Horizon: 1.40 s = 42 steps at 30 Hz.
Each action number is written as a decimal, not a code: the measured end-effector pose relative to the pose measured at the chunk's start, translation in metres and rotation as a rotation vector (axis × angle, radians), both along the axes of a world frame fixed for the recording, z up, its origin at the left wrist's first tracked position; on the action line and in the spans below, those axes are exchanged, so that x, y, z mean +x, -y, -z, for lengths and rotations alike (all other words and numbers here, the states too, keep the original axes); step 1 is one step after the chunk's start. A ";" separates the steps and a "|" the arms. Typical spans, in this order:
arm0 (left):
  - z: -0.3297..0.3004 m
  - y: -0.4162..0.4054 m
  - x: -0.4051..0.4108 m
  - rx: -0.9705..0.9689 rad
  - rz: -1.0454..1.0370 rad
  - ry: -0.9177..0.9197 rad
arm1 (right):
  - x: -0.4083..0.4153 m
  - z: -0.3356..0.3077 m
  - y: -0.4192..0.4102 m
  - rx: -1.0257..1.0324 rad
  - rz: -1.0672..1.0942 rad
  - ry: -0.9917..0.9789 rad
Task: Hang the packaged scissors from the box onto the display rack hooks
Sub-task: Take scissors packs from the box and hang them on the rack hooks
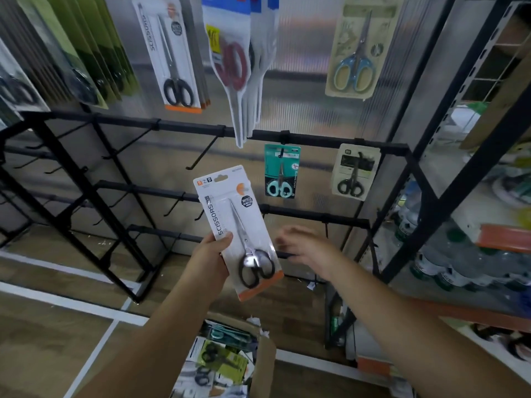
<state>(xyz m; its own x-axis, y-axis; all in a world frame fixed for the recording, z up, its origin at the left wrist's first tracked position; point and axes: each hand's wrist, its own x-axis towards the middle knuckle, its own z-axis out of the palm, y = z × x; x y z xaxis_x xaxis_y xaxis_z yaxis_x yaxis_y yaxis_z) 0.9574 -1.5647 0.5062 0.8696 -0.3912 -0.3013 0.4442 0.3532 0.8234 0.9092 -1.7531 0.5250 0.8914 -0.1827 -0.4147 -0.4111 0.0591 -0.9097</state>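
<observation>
1. The cardboard box (pixel 260 360) sits lowest and nearest, on the floor, with more carded scissors inside.
2. The left hand (pixel 211 255) pinches the white scissors pack (pixel 237 234) by its left edge, thumb on the front, holding it upright above the box.
3. The right hand (pixel 304 248) is blurred, fingers loosely spread, holding nothing, just right of the pack.
4. The pack looks light, a stiff card under slippery plastic; best gripped low, leaving the hang slot at the top free.
5. Beyond, a bare hook (pixel 201 156) juts from the display rack (pixel 316 140).
</observation>
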 end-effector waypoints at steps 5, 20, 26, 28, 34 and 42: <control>-0.018 -0.012 0.003 0.050 -0.003 0.033 | 0.002 -0.015 -0.035 -0.071 -0.146 0.129; -0.110 -0.129 0.063 0.663 -0.328 0.653 | 0.089 -0.089 -0.156 -0.307 -0.179 0.564; -0.129 -0.201 0.106 0.879 -0.374 0.773 | 0.141 -0.113 -0.228 -0.307 -0.021 0.750; -0.136 -0.218 0.124 0.992 -0.356 0.848 | 0.156 -0.125 -0.241 -0.294 0.058 0.843; -0.168 -0.231 0.169 1.204 -0.261 1.161 | 0.178 -0.160 -0.237 -0.421 0.254 0.966; -0.174 -0.216 0.201 1.092 -0.067 1.391 | 0.165 -0.152 -0.226 -0.494 0.337 0.834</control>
<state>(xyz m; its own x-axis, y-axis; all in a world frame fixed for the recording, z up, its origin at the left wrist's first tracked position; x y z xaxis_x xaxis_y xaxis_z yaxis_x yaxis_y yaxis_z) 1.1582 -1.3486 0.6801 0.6899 -0.4921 0.5309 -0.7151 -0.5773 0.3942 1.0738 -1.5269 0.6774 0.7323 -0.4591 0.5029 0.3320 -0.4040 -0.8524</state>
